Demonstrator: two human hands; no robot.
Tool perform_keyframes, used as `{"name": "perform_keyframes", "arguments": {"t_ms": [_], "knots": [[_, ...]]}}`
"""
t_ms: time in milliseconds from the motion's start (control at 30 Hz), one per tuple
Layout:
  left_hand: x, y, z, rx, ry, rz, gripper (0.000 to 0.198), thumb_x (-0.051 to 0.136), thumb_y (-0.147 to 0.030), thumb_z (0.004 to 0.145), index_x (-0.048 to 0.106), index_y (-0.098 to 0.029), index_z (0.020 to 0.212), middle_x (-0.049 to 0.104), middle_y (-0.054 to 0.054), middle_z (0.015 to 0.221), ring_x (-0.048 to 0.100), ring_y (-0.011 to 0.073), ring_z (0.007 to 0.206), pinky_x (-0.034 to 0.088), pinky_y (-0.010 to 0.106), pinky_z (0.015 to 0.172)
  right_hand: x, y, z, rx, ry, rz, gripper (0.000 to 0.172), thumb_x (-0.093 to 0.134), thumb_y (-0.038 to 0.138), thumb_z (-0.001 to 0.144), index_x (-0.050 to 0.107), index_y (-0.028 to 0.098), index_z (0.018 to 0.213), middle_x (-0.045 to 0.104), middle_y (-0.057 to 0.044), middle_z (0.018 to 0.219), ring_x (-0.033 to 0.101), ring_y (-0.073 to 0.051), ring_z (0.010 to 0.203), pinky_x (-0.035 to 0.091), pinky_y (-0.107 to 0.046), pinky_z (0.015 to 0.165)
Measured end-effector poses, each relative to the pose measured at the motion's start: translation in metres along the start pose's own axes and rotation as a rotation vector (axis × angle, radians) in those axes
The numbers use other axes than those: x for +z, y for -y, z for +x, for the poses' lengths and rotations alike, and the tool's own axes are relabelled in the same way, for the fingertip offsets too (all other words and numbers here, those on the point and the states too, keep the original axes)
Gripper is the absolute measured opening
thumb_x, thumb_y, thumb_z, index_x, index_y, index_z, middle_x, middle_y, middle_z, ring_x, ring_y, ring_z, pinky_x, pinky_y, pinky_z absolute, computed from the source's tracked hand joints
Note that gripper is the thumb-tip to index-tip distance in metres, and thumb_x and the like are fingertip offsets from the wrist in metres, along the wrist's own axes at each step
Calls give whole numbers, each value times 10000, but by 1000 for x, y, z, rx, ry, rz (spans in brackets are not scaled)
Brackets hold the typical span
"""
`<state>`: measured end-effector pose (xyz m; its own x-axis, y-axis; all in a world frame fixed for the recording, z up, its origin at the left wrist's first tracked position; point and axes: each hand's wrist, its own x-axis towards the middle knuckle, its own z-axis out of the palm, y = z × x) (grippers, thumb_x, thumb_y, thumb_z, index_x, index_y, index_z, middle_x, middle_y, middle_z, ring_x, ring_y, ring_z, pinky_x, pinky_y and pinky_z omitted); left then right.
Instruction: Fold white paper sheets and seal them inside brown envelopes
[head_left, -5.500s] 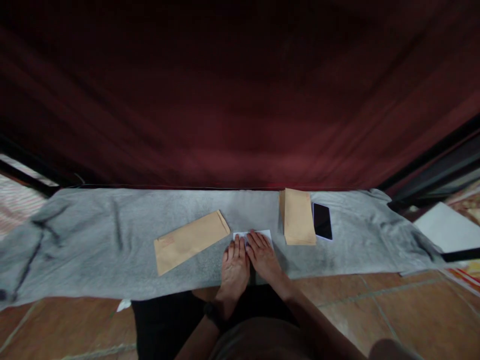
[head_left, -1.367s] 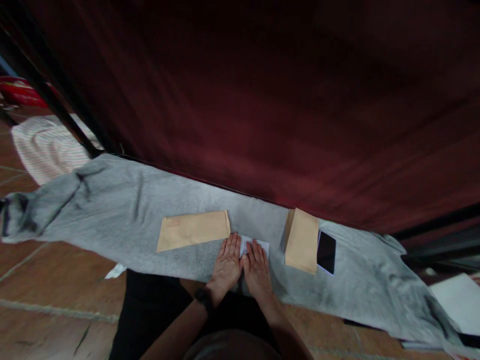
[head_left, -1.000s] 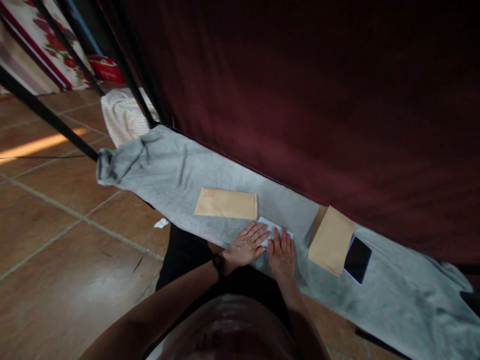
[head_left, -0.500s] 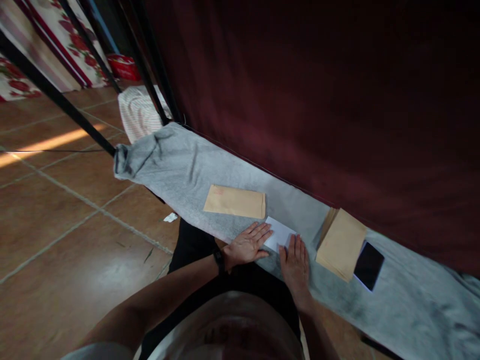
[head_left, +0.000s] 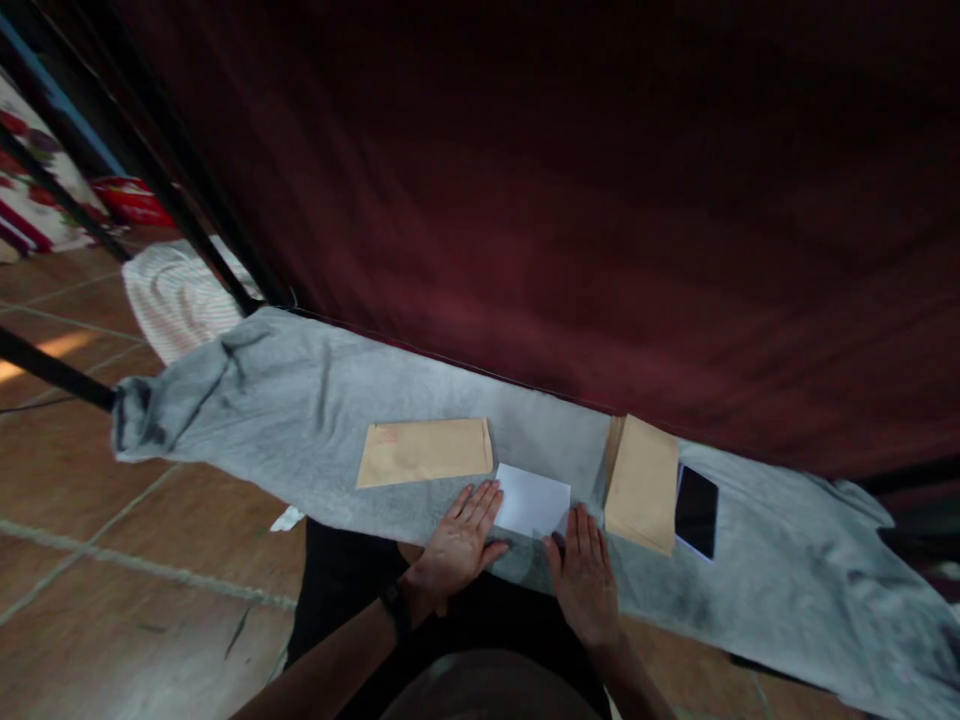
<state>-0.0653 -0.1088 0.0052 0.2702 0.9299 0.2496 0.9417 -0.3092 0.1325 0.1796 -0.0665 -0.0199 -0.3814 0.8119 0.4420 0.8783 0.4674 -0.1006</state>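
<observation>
A white sheet of paper [head_left: 532,499] lies flat on the grey cloth between my two hands. My left hand [head_left: 463,537] rests at its left edge, palm down with the fingers stretched out. At the lower right corner of the paper, my right hand [head_left: 583,570] lies flat, its thumb apart from the fingers. Just beyond my left hand is a brown envelope [head_left: 426,452], lying flat with small red print at one corner. To the right of my right hand sits a stack of brown envelopes [head_left: 643,485].
A dark-screened phone [head_left: 697,511] lies right of the stack. The grey cloth [head_left: 285,400] covers a long narrow surface, with a dark red curtain [head_left: 480,250] hanging along its far edge. Black metal poles [head_left: 56,370] stand at the left, near a striped cloth [head_left: 187,300].
The view has turned, so the scene sits lower and further left. My hands have drawn slightly outward, uncovering more of the white paper between them.
</observation>
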Motion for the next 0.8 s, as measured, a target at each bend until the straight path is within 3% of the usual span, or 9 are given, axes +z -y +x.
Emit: {"name": "perform_keyframes", "arguments": {"t_ms": [133,333,500,600,700,800], "knots": [[2,2,0,20,-29,34,687,460,-517,988,337,-125,1539,391,155,1586,354,272,1478,302,473,1211,-2,16,16,-32,35,41,650,325,451,1059,216,100,1595,314,-192,1613,324,-308,1482,341,-501,1166],[6,5,0,48,-58,95,701,460,-535,985,331,-137,1546,436,142,1565,373,273,1469,280,483,1214,8,35,34,-96,157,74,532,333,361,1058,389,146,1541,348,-142,1608,316,-288,1488,307,-506,1181],[-14,34,17,-160,-70,95,808,536,-546,942,199,-221,1600,257,131,1655,200,317,1534,153,546,1236,13,33,32,-107,178,51,547,382,376,1044,396,142,1538,350,-153,1602,352,-297,1470,295,-509,1184],[-35,69,38,-363,63,58,994,661,-569,837,143,-222,1611,125,175,1677,93,376,1545,94,610,1217,12,33,32,-95,175,42,554,386,386,1041,393,147,1541,355,-147,1599,373,-298,1459,287,-508,1188],[-53,101,56,-410,311,-17,1149,744,-597,713,132,-223,1611,87,203,1677,37,412,1541,59,639,1200,11,35,33,-81,170,42,557,387,394,1039,394,155,1542,356,-137,1598,383,-296,1454,275,-506,1196],[-61,119,65,-410,452,-69,1231,772,-615,632,129,-230,1609,108,230,1669,34,414,1541,46,634,1197,9,36,34,-75,170,49,563,405,400,1033,400,155,1540,366,-138,1592,387,-298,1452,257,-502,1205]]}}
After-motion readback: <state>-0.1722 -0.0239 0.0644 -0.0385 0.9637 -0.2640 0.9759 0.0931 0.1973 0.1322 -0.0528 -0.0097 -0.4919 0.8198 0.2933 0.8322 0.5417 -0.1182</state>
